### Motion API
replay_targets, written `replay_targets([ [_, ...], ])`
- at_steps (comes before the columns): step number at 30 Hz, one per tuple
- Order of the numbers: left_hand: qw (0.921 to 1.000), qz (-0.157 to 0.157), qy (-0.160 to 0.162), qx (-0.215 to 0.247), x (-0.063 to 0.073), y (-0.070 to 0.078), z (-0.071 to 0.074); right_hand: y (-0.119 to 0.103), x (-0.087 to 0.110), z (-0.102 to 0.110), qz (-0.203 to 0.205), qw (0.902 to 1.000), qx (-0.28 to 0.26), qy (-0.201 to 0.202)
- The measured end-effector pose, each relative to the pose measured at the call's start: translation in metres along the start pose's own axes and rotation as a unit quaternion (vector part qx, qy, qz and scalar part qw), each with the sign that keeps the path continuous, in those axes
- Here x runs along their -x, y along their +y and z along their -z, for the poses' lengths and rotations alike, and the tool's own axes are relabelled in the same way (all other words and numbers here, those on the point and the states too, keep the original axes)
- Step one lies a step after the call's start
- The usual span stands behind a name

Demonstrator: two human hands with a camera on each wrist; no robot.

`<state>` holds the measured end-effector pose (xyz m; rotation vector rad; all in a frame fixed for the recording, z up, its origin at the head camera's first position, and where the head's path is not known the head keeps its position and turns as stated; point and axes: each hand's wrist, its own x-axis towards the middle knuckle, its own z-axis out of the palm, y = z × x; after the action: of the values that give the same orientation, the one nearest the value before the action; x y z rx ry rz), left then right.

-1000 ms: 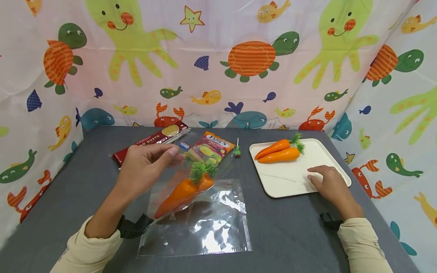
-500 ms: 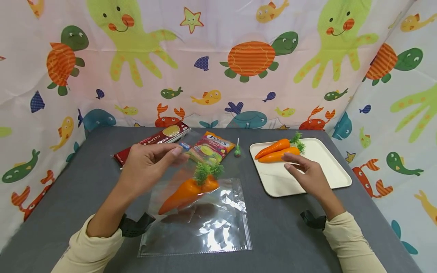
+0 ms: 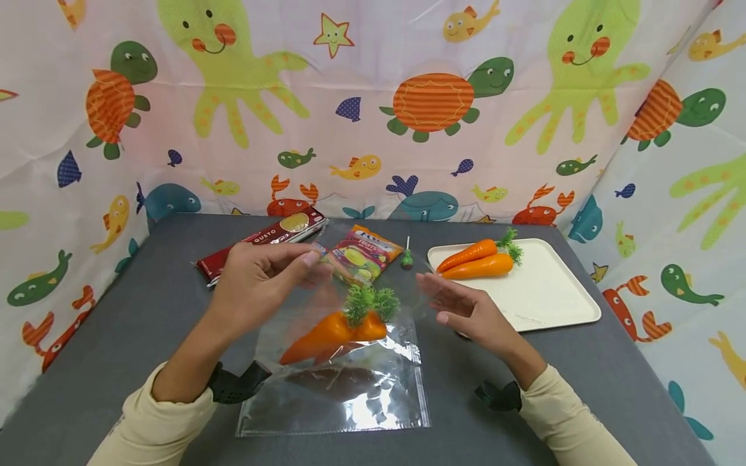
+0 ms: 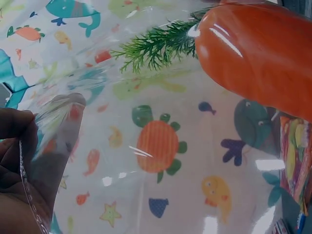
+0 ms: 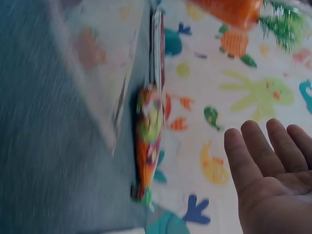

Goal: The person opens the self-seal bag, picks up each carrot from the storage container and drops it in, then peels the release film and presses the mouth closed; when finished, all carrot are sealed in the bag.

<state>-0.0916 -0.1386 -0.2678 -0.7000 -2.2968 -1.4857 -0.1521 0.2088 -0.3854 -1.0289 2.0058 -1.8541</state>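
My left hand (image 3: 265, 278) pinches the edge of a clear plastic bag (image 3: 379, 388), thumb against fingers, and holds that side raised. The rest of the bag lies spread toward the table's front, shiny with reflections. Two orange carrots (image 3: 326, 333) with green leafy tops show through the film below and right of this hand. In the left wrist view, one carrot (image 4: 253, 53) fills the upper right behind the plastic. My right hand (image 3: 466, 310) hovers right of the bag, by the tray's left edge, holding nothing. Its fingers (image 5: 241, 151) are extended in the right wrist view.
A cream tray (image 3: 553, 285) at the right bears two more carrots (image 3: 480, 264). Farther back on the grey table (image 3: 466, 401) lie a dark red packet (image 3: 280, 230), a colourful candy bag (image 3: 364, 255) and a green lollipop (image 3: 407, 259). A printed curtain (image 3: 361, 97) encloses the back and sides.
My right hand has moved left from over the tray toward the bag. The bagged carrots have shifted slightly right and tilted flatter, while my left hand keeps its pinch.
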Motion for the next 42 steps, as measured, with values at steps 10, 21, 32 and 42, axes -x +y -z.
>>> replay_targets([
  [10, 0.9999, -0.015, -0.004, 0.002, 0.001, 0.002, -0.003, -0.006, -0.017, -0.022, -0.007, 0.9972, -0.060, -0.043],
  [21, 0.9984, -0.020, -0.016, 0.051, 0.001, -0.001, -0.004, -0.018, -0.022, -0.025, -0.028, 0.9994, -0.014, 0.014],
  [32, 0.9933, 0.010, -0.005, 0.115, 0.005, -0.003, -0.001, -0.031, -0.022, -0.021, -0.015, 0.9985, -0.044, 0.028],
  [42, 0.9925, 0.008, 0.008, 0.122, 0.009, -0.005, 0.002, -0.054, -0.019, -0.010, -0.007, 0.9989, 0.019, 0.042],
])
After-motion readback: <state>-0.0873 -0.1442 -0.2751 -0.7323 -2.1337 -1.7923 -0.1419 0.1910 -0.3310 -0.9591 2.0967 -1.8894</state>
